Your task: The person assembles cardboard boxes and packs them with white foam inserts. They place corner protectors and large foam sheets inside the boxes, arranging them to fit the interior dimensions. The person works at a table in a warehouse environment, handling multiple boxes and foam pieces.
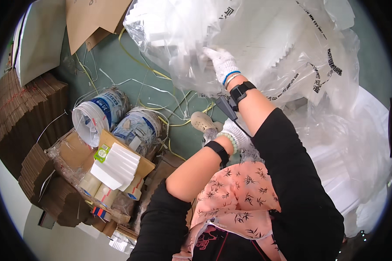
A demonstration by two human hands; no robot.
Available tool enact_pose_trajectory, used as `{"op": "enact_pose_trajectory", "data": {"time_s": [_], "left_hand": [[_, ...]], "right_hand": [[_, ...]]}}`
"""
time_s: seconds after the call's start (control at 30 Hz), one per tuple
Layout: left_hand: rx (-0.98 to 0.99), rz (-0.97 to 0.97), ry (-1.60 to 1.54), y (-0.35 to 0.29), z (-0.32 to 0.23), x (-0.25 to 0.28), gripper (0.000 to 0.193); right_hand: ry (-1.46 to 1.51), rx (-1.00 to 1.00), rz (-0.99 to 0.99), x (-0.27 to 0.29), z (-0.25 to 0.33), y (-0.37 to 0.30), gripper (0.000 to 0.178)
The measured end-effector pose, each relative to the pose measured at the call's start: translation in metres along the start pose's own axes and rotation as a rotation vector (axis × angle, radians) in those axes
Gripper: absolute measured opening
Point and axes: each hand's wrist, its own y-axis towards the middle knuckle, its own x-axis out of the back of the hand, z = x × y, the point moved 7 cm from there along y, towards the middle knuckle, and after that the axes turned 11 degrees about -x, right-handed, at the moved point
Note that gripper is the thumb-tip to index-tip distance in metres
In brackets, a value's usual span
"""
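Observation:
A big clear plastic bag (pixel 248 39) with dark printing fills the upper right and holds white sheet-like pieces, some with toothed edges. My right hand (pixel 222 62), in a white knit glove with a blue cuff, reaches onto the bag's left part. Its fingers are bent into the plastic and grip it; their tips are partly lost against the white. Below it, my left hand (pixel 236 129), also white-gloved, is close to my lap. My right forearm and a dark device hanging at that wrist partly cover it, so its fingers are hidden.
Flattened brown cartons (pixel 21 117) are stacked at the left. Two clear-wrapped tubs (pixel 137 128) stand beside a box holding tape rolls (pixel 106 193) and a white folded piece (pixel 116 167). Loose white and yellow straps (pixel 161 113) tangle across the green floor near my shoe (pixel 201 122).

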Motion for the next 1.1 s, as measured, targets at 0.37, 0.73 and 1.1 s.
{"op": "enact_pose_trajectory", "data": {"time_s": [0.37,0.73,1.1], "left_hand": [[0.514,-1.252,-0.160,-0.054,0.160,0.130,0.045],[0.949,-0.619,-0.115,-0.166,0.276,0.132,0.059],[1.080,-0.489,-0.533,-0.085,0.249,0.078,0.082]], "right_hand": [[-0.731,0.800,0.529,-0.156,0.088,-0.162,0.039],[-0.830,0.708,-0.319,0.036,0.086,-0.026,0.040],[-0.482,0.371,-0.439,0.126,0.130,0.067,0.070]]}}
